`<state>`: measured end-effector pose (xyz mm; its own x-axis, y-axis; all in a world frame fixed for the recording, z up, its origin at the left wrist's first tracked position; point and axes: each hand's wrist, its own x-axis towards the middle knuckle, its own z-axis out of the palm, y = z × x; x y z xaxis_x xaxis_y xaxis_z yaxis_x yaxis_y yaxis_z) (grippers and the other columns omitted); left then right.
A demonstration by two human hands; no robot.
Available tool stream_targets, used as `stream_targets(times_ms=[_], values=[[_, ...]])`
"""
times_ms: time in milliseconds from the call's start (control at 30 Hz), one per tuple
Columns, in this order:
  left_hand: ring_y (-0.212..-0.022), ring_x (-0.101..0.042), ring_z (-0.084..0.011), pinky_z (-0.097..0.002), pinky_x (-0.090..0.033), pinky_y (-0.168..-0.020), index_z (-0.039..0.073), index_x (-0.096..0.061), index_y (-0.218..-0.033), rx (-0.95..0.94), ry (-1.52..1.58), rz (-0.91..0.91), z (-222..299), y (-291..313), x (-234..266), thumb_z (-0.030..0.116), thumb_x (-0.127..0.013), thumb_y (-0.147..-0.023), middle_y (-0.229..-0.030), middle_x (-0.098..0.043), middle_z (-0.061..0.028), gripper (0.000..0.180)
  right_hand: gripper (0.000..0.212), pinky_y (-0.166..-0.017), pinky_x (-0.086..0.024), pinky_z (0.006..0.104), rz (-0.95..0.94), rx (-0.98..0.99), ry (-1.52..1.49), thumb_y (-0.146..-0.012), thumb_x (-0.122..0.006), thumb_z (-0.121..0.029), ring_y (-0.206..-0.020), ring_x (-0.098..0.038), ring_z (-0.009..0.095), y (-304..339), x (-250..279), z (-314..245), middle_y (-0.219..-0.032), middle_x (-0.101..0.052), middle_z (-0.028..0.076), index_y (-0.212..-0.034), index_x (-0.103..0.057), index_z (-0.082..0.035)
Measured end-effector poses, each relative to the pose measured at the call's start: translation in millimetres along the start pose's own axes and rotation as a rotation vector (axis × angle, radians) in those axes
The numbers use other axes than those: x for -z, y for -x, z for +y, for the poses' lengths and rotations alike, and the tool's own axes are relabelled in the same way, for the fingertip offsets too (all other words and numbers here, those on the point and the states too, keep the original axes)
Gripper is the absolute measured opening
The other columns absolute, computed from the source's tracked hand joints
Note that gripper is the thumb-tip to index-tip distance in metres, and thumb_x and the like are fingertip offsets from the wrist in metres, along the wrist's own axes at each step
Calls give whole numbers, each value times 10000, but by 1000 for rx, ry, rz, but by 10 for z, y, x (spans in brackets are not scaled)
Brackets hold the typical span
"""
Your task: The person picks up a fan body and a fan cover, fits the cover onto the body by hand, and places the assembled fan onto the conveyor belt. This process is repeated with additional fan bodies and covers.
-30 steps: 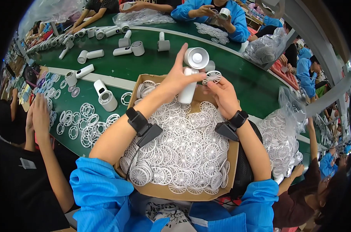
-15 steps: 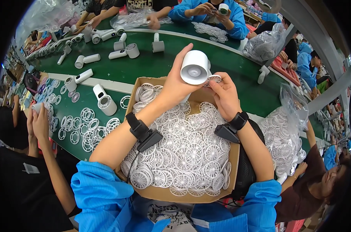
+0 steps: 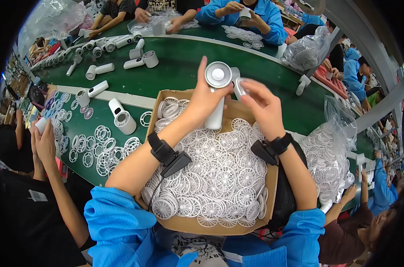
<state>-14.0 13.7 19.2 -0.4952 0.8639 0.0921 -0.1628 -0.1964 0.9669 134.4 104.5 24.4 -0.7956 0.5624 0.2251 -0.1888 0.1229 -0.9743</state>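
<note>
My left hand (image 3: 203,101) is wrapped round a white handheld fan (image 3: 216,116), its thumb pointing up beside the round head. The fan's handle hangs downward and the round end of its head faces me. Just right of the head, my right hand (image 3: 265,107) pinches a white round grille (image 3: 239,89), tilted nearly edge-on and somewhat blurred. Whether the grille touches the fan I cannot tell. Below both hands lies a cardboard box (image 3: 231,228) filled with white spoked grilles (image 3: 220,173).
White rings (image 3: 102,133) and another fan body (image 3: 124,121) lie on the green table to the left. Several fans line the conveyor (image 3: 166,80) ahead. A plastic bag of grilles (image 3: 322,153) stands at right. Co-workers sit on both sides and opposite.
The fan has turned in my left hand, so its round end and hanging handle now show. My right hand has shifted slightly right, and the grille has tilted.
</note>
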Motion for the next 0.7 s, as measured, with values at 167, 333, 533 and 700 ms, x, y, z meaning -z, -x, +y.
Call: stream_targets(times_ms=[167, 333, 533, 700], values=[[-796, -627, -176, -289, -540, -610, 120, 54, -1458, -45, -195, -210, -28, 99, -41, -12, -532, -849, -1122, -541, -138, 856, 361, -870, -468, 355, 224, 607, 950, -712, -745, -116, -1053, -560, 270, 43, -152, -113, -1168, -582, 134, -1058, -661, -60], [-781, -637, -208, -304, -546, -614, 122, 73, -1455, -37, -282, -193, -23, 180, -134, -32, -484, -848, -1144, -540, -173, 838, 399, -824, -474, 369, 245, 808, 1166, -639, -780, -128, -987, -561, 289, 34, -170, -109, -1139, -590, 119, -1020, -673, -76], [-654, -637, -221, -318, -514, -553, 84, 145, -1436, -139, -322, -193, -99, 172, -150, -41, -498, -805, -927, -619, -191, 909, 372, -795, -486, 376, 260, 844, 1188, -642, -774, -136, -969, -550, 308, 39, -176, -107, -1124, -584, 124, -995, -670, -76], [-662, -639, -224, -319, -516, -566, 83, 142, -1435, -96, -342, -202, -101, 179, -146, -32, -490, -814, -916, -622, -189, 894, 395, -814, -473, 371, 254, 832, 1182, -632, -782, -131, -975, -550, 293, 44, -169, -87, -1150, -587, 114, -1008, -675, -74]])
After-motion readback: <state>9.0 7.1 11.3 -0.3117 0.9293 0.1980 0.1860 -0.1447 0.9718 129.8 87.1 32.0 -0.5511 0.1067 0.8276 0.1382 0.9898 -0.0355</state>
